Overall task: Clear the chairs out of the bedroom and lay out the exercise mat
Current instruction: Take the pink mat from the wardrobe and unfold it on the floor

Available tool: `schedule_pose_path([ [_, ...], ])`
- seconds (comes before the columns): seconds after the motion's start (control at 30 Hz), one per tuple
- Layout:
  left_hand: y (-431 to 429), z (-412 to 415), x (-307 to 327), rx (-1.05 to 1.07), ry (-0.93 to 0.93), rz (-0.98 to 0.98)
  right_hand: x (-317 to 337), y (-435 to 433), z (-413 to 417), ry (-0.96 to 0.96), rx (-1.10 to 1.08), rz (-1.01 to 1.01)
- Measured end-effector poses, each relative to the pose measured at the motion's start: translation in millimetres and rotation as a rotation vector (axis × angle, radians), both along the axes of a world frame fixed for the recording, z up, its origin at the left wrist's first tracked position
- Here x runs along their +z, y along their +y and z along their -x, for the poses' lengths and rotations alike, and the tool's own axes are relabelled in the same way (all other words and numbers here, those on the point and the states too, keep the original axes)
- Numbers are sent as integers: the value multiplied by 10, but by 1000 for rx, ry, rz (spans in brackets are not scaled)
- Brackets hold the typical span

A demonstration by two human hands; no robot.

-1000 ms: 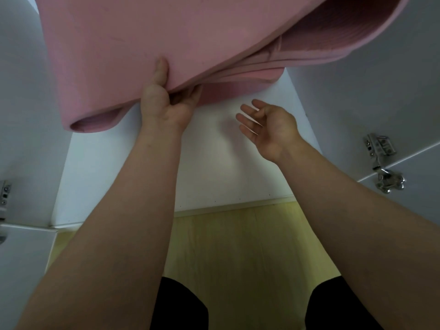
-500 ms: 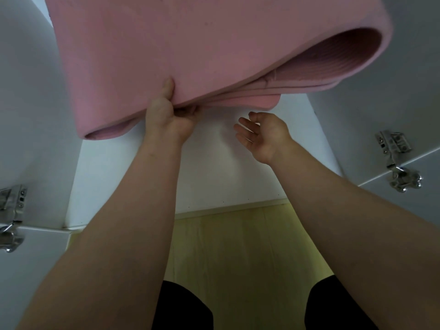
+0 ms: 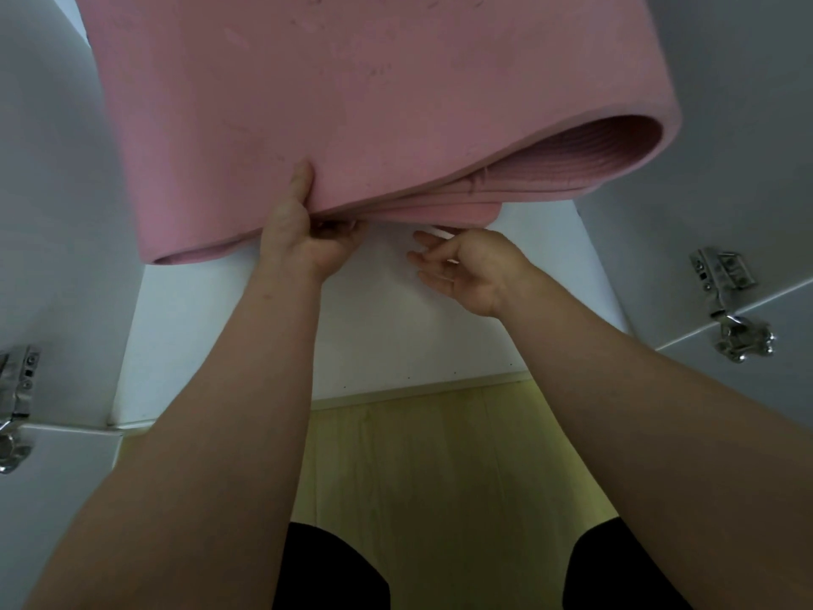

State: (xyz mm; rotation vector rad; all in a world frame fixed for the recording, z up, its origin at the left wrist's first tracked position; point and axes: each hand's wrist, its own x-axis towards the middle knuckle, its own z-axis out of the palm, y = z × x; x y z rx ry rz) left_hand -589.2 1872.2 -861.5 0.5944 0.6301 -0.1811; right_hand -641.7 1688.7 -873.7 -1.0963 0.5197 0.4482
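Pink foam, thick and soft-edged, makes up the exercise mat [image 3: 352, 103], which is loosely rolled into several layers. Its outer face is smooth and scuffed, and the inner face at the open right end is ribbed. It sits partly inside a white cupboard [image 3: 396, 336], held up off the cupboard's flat bottom panel between plain matte walls.

The left grip [image 3: 308, 244] pinches the mat's lower edge, with the thumb [image 3: 301, 182] pressed on the outer face and the fingers tucked beneath. The right grip [image 3: 470, 270] is spread and relaxed, palm up, with its fingertips just under the lowest layer. Whether they touch it cannot be told.

Shiny metal hinges show on the left [image 3: 15, 389] and the right [image 3: 726, 297]. Below the cupboard lies a pale wood floor [image 3: 418, 477].

Since a second ago the right grip has closed most of its gap to the mat.
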Motion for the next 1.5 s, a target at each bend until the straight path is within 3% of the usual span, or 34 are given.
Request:
schedule_pose_path([
  [0.1,-17,-4,19,10,6,17,62,54,23,-128,158,32],
  [0.4,56,-26,42,85,-42,70,-10,15,-33,-206,-45,46],
  [0.7,213,-92,-1,111,-83,102,140,-406,-64,-303,41,173],
  [0.9,126,-33,40,112,-82,73,132,-439,-102,-300,3,154],
  [1.17,-45,18,50,46,-55,111,79,-278,-147,-217,-309,153],
  [1.37,-161,51,145,63,-163,195,122,-190,-100,-289,-252,463],
  [1.5,-206,31,308,80,-232,239,186,-226,-97,-284,-240,365],
])
